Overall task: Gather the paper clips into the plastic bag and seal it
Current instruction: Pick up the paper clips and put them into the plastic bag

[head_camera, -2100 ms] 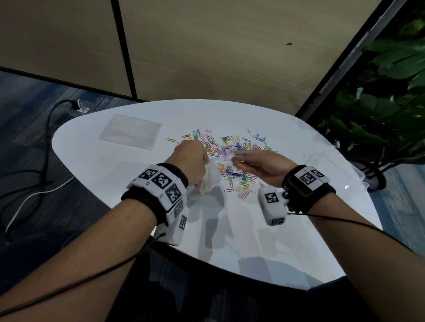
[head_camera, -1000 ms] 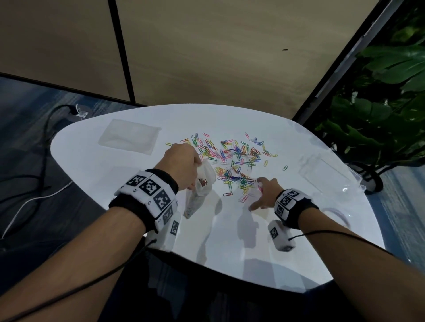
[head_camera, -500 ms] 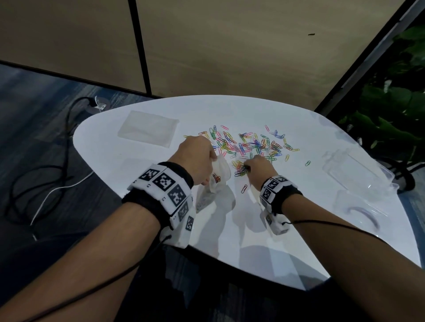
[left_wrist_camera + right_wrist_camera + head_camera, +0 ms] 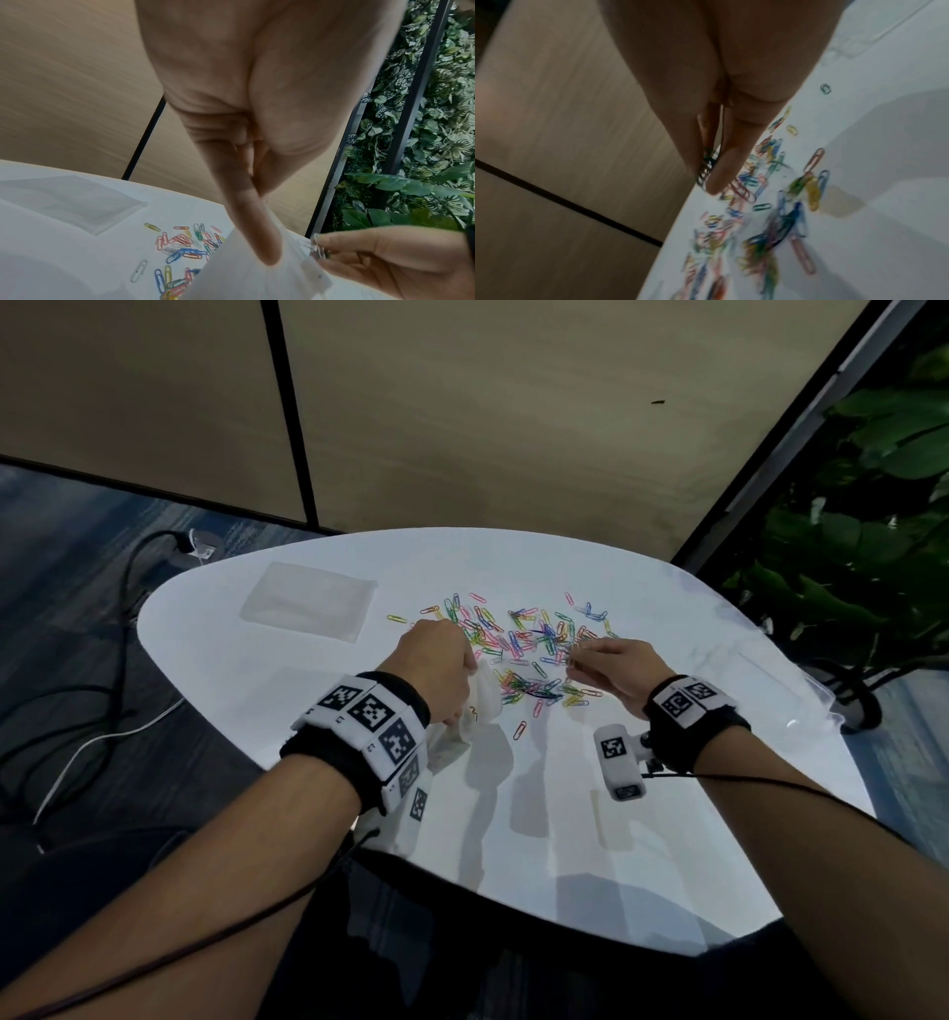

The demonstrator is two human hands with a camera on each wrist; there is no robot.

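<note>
The right hand (image 4: pixel 619 671) pinches a small bunch of coloured wire paper clips (image 4: pixel 707 169), raised just right of the crumpled clear plastic bag (image 4: pixel 475 706), which the left hand (image 4: pixel 436 667) grips near the white table's (image 4: pixel 565 839) middle, mouth facing the clips.

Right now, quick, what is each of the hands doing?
Left hand: closed, gripping the plastic bag.
Right hand: closed, pinching a few paper clips.
</note>
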